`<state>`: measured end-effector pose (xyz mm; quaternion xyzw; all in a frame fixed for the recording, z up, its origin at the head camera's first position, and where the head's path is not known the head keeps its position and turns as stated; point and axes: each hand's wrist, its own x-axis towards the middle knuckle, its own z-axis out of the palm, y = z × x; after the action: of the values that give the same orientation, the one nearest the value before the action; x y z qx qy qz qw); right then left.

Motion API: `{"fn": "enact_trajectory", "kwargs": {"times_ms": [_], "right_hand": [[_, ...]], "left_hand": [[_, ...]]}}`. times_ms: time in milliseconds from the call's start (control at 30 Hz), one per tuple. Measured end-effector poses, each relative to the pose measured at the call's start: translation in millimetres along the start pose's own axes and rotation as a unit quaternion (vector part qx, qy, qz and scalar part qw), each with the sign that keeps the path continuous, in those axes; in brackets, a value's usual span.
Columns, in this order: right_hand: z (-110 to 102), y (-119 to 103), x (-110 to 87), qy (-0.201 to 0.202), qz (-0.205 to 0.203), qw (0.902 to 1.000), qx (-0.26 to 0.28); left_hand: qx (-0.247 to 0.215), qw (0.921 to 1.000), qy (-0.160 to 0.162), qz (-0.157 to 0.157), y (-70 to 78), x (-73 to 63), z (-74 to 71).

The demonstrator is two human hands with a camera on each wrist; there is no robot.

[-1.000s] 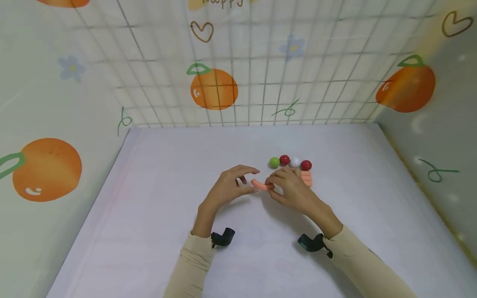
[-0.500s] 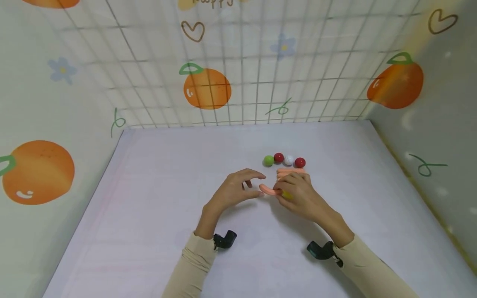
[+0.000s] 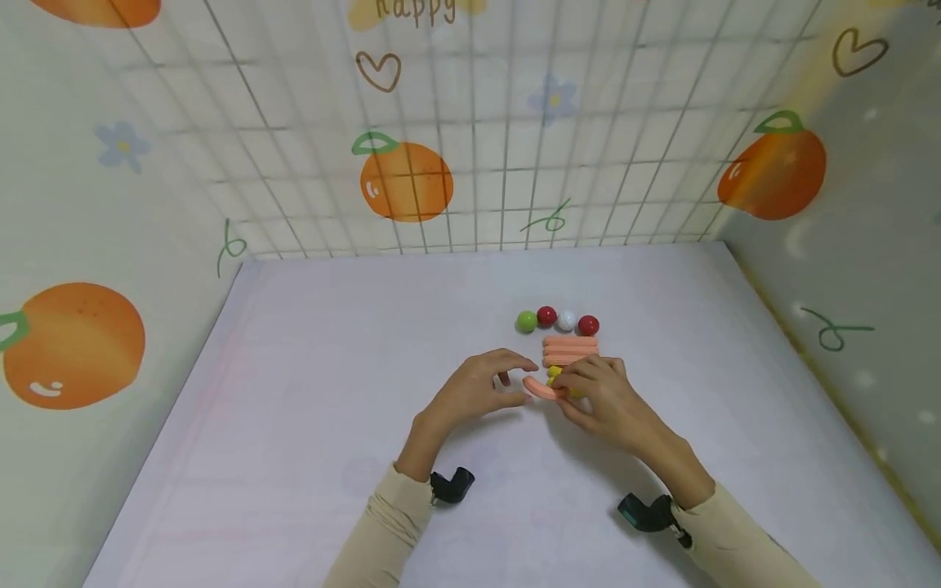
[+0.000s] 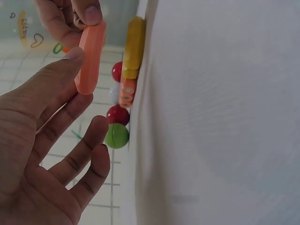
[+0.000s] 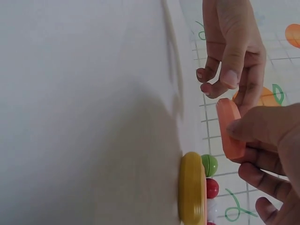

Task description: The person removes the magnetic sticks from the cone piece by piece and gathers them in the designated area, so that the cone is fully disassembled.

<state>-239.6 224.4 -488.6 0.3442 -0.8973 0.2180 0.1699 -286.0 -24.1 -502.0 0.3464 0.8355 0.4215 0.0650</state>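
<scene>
A curved salmon-pink stick (image 3: 539, 387), ridged and sausage-like, is held above the table. My right hand (image 3: 603, 400) pinches its right end between thumb and fingers. The thumb (image 5: 262, 124) lies along the near side in the right wrist view. Around the other end, my left hand (image 3: 476, 385) curves with thumb and fingers spread apart. In the right wrist view a small gap shows between the left thumb (image 5: 232, 70) and the stick. Below the right hand, partly hidden by it, lie yellow pieces (image 3: 555, 372); one is long and curved in the right wrist view.
More salmon-pink sticks (image 3: 570, 349) lie side by side behind the yellow pieces. Beyond them is a row of balls: green (image 3: 526, 321), red (image 3: 546, 316), white (image 3: 566, 320) and another red (image 3: 588, 325). A patterned curtain (image 3: 485, 180) hangs at the table's (image 3: 331, 343) back edge.
Both hands and the pink stick have shifted right and toward the person, while the head view also moved slightly. The row of pink sticks and the yellow pieces now show more.
</scene>
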Motion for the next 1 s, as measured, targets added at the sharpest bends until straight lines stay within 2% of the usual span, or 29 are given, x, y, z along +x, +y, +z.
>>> {"fn": "enact_trajectory", "kwargs": {"times_ms": [167, 600, 1000], "right_hand": [[0, 1, -7.2, -0.001, 0.004, 1.0000, 0.004], [0, 5, -26.2, -0.005, 0.019, 0.9997, 0.013], [-6, 5, -33.1, -0.014, 0.028, 0.9994, 0.012]], "left_hand": [[0.010, 0.9999, -0.006, 0.009, 1.9, -0.3, 3.6], [0.037, 0.9991, -0.021, 0.007, 6.3, 3.3, 12.7], [0.071, 0.9970, -0.023, 0.023, 10.1, 4.4, 19.2]]}}
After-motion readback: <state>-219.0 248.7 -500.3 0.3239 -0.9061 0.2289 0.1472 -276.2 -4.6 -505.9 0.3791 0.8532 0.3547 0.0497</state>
